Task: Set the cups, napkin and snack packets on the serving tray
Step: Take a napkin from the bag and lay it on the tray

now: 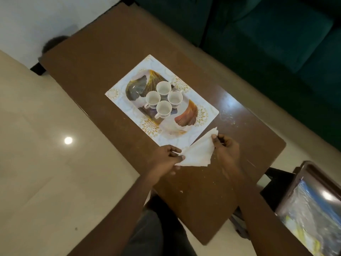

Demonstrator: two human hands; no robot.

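Observation:
A patterned white serving tray with gold flowers and fan shapes lies in the middle of the brown table. Several white cups stand upright in a tight cluster on it. Just in front of the tray's near corner, both hands hold a folded white napkin above the table. My left hand pinches its lower left corner. My right hand grips its upper right edge. No snack packets are in sight.
The brown table has crumbs on its right part. A dark green sofa runs along the far side. A dark-framed picture leans at the lower right. Pale floor tiles lie to the left.

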